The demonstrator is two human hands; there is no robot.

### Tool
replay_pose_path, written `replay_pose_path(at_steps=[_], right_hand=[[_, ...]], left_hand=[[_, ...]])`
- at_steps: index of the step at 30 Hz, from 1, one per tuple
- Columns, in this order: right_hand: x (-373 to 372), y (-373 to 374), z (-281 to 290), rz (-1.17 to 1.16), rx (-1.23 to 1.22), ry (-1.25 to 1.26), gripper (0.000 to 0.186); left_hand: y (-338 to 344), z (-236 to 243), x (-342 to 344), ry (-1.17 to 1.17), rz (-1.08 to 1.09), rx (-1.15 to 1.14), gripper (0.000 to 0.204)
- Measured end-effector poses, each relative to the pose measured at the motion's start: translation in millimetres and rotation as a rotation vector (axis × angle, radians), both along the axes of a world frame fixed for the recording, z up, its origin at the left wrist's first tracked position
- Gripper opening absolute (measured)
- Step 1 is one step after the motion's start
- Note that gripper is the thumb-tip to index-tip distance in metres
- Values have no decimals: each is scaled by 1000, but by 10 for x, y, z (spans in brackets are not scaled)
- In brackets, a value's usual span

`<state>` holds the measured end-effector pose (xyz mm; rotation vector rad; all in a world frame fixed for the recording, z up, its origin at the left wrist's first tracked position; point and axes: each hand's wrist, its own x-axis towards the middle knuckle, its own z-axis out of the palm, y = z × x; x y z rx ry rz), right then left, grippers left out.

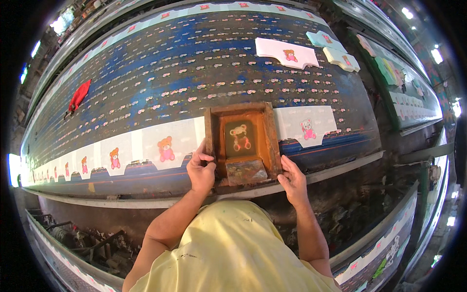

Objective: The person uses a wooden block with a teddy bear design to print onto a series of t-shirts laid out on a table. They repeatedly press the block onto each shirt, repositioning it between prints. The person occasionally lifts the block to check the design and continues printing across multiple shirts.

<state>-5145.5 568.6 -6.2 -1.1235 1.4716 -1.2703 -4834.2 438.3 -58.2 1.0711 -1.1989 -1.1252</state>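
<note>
the left hand is half curled at the left side of a rust-brown, open-topped rectangular wooden frame, thumb and forefinger close together; i cannot tell whether it grips or only rests there. the right hand is loosely bent at the near right corner, its thumb by the wood and its fingers not wrapped round it; how firmly it presses does not show.

the frame lies flat at the near edge of a long dark, paint-speckled table, between the two hands. its thick walls look stiff and moderately heavy, rough enough not to slip unless ink has wetted them. the best hold is probably low on the left and right walls, both hands level, so it lifts without tilting. the brownish mesh panel with a pale bear outline, set in its floor, is likely taut and the fragile part, so fingers should keep off it. a flat, paint-stained slab leans at the near end inside and might slide if the frame tips.

just left of the frame is a white cloth piece with a pink-and-brown bear; just right, another with a paler bear. these look thin, soft and easily creased. farther right is a white cloth stack; far left, a crumpled red cloth.
</note>
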Motion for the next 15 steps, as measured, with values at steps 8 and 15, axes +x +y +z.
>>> replay_pose_path(at_steps=[8, 15], right_hand=[[285, -148, 289, 232, -429, 755, 50], [267, -428, 338, 476, -575, 802, 40]], left_hand=[[26, 103, -38, 69, 10, 200, 24], [5, 131, -61, 175, 17, 214, 28]])
